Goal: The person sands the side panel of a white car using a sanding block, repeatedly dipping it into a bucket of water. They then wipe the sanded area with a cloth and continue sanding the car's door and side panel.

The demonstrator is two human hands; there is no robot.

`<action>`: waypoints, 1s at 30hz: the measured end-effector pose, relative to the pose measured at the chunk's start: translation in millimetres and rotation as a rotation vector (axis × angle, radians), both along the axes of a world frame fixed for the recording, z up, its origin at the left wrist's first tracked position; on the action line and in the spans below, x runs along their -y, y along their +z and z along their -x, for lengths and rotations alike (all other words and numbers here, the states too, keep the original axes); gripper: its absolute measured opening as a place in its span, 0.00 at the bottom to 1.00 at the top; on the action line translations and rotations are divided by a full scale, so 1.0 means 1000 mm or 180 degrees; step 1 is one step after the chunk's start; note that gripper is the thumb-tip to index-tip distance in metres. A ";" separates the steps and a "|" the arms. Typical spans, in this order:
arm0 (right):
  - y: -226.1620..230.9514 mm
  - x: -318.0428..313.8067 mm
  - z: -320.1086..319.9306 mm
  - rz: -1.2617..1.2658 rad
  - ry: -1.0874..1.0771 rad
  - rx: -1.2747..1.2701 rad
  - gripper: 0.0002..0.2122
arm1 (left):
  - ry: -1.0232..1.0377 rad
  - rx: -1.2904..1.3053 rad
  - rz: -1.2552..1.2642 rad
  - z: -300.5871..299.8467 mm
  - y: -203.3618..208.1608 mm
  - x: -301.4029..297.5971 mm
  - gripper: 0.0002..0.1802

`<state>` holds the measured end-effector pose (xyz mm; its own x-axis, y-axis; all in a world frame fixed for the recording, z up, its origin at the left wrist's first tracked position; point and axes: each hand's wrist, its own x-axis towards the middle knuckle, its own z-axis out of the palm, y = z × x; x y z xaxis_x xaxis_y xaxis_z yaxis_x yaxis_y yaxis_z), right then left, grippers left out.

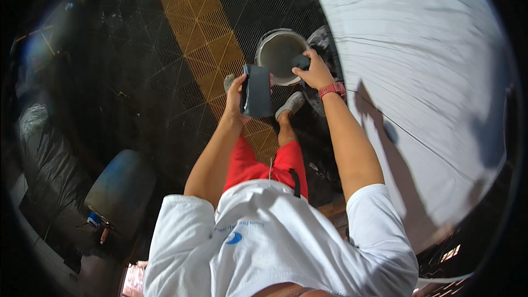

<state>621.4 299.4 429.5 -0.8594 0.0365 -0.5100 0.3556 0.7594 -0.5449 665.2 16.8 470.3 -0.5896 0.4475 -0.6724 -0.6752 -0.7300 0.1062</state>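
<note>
My left hand (234, 97) is closed around a dark grey rectangular slab (257, 92), thumb on one long edge and fingertips showing at the other. The slab's upper face is flat and slightly shiny; I cannot make out its exact kind. Over the right rim of a round, light-rimmed bucket (265, 49), my right hand (318, 72) pinches a small dark lump (300, 62) between thumb and fingers. The bucket looks to hold murky greyish liquid. A red watch (332, 89) is on my right wrist.
Dark ribbed floor tiles (264, 0) with a tan strip (201, 27) lie underfoot. A large white sheet-covered surface (407, 38) borders my right. To the left stand a blue-grey barrel (122, 184) and a dark plastic-covered bundle (47, 148). Dark plastic lies beside the bucket.
</note>
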 end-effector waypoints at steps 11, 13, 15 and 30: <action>-0.374 -0.005 -0.023 -0.0470 -0.0119 0.0791 0.38 | -0.0142 0.1360 -0.0148 -0.086 -0.221 0.035 0.43; -0.408 0.005 -0.007 -0.1106 0.0254 0.1068 0.38 | -0.0230 0.1369 -0.0320 -0.088 -0.257 0.042 0.42; -0.435 0.023 -0.004 -0.1539 0.0647 0.1328 0.39 | 0.0054 0.1300 -0.0626 -0.093 -0.284 0.041 0.39; -0.269 0.062 -0.008 0.3815 -0.4351 0.1461 0.44 | -0.0476 0.0869 0.1101 -0.013 -0.246 0.019 0.35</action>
